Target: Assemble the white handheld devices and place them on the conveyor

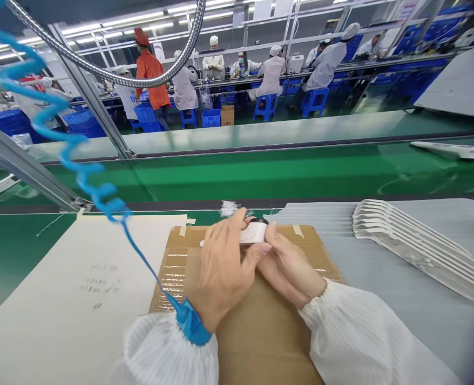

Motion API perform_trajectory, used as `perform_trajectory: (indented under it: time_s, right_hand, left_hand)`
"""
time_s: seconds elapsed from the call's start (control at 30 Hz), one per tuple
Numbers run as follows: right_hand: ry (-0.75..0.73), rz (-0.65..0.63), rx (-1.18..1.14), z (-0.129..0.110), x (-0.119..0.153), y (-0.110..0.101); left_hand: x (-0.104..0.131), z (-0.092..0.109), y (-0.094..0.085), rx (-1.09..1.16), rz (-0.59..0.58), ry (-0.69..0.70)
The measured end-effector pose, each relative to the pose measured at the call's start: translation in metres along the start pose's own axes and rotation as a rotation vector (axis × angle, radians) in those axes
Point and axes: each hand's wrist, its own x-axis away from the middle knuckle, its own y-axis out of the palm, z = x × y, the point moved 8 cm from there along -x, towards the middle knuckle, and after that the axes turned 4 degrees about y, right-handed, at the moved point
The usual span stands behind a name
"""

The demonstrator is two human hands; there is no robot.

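Both of my hands are closed around a white plastic part with a black end (pixel 254 233), held above a brown cardboard sheet (pixel 269 342). My left hand (pixel 223 267) wraps over its left side, with the thumb along the near edge. Around its right end, by the black piece, curl the fingers and thumb of my right hand (pixel 287 264). Much of the part is hidden by my fingers. A blue wrist strap (pixel 195 323) with a coiled blue cord (pixel 86 176) is on my left wrist.
Nested white plastic shells (pixel 413 246) lie on grey foam sheeting (pixel 341 256) at right. A white sheet with handwriting (pixel 60 299) is at left. Beyond runs a green conveyor belt (pixel 237 176) carrying white parts (pixel 448 149). A metal flexible hose (pixel 140 82) hangs overhead; people sit farther back.
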Motion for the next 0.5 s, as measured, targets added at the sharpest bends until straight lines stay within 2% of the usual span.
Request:
perform_trajectory:
  time_s: [0.13, 0.23, 0.4, 0.5]
  right_hand:
    - [-0.017, 0.073, 0.008, 0.013, 0.002, -0.006]
    - [-0.018, 0.093, -0.008, 0.014, 0.004, -0.007]
    - [-0.021, 0.077, 0.001, 0.011, 0.003, -0.006]
    - [0.002, 0.034, 0.013, 0.008, 0.001, -0.004]
  left_hand:
    - [0.001, 0.014, 0.004, -0.009, 0.000, 0.025]
    - [-0.001, 0.018, 0.009, -0.021, -0.016, 0.088]
    - [-0.002, 0.013, 0.013, 0.020, -0.017, 0.098]
    - [-0.002, 0.004, 0.012, 0.104, -0.068, 0.057]
